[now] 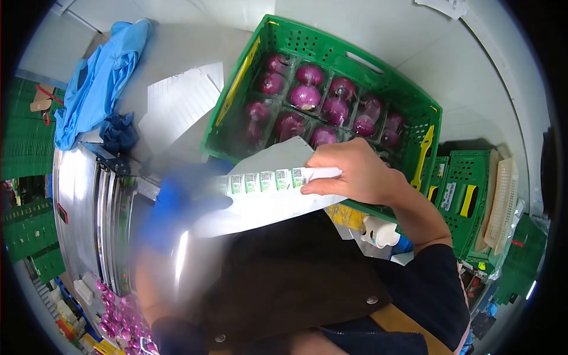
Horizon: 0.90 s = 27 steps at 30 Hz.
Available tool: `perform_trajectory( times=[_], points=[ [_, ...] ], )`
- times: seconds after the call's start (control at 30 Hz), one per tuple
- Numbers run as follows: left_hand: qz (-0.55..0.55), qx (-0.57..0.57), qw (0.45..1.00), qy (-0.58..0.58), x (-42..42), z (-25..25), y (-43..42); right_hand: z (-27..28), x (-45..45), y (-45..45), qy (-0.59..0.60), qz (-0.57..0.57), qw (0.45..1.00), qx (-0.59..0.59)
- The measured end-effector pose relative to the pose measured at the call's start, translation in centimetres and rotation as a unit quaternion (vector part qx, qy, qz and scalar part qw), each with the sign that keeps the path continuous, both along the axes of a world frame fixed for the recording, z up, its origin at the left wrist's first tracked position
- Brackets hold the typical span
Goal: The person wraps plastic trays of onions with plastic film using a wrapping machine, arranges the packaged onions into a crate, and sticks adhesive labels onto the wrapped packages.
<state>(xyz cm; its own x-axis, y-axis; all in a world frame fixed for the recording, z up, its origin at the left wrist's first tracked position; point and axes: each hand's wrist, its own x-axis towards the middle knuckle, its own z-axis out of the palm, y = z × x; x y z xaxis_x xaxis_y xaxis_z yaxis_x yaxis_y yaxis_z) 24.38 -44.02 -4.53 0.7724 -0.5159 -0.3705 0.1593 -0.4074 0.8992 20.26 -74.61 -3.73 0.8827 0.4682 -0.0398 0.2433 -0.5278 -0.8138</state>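
My bare right hand (355, 168) pinches the right end of a white backing sheet of stickers (269, 207). A row of small green-and-white printed labels (264, 181) runs along the sheet's upper edge. At its left end is my left hand (189, 198), in a blue glove and smeared by motion, so its grip does not show. Just beyond the sheet sits a green crate (393, 83) holding several clear plastic packs of red onions (305, 97). The sheet and my right hand hide part of the crate's near side.
White papers (183, 100) lie left of the crate, beside a light-blue cloth or garment (106, 77) and a crumpled dark-blue glove (118, 131). More green crates (458, 195) stand at the right. Loose red onions (121, 313) are at lower left, and a white tape dispenser (380, 232) is below the crate.
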Motion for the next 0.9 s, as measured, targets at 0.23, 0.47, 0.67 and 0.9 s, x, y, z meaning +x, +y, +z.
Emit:
perform_trajectory(
  times=[0.23,0.47,0.67,0.9],
  points=[
    [-0.031,0.001,0.998,-0.057,-0.6,-1.0,-1.3,-0.9,-1.2,-1.3,0.024,-0.033,0.997,0.068],
    [0.076,-0.02,0.996,-0.037,-1.9,-1.1,-2.6,-0.5,-1.6,-1.9,0.098,-0.049,0.993,0.04],
    [0.006,0.027,0.998,-0.056,-2.3,-1.2,-2.4,-1.2,-2.2,-2.9,0.06,0.011,0.995,-0.074],
    [-0.08,0.019,0.995,-0.064,-2.6,-2.9,-0.9,-3.4,-2.5,-3.2,0.157,0.112,0.979,-0.059]
  ],
)
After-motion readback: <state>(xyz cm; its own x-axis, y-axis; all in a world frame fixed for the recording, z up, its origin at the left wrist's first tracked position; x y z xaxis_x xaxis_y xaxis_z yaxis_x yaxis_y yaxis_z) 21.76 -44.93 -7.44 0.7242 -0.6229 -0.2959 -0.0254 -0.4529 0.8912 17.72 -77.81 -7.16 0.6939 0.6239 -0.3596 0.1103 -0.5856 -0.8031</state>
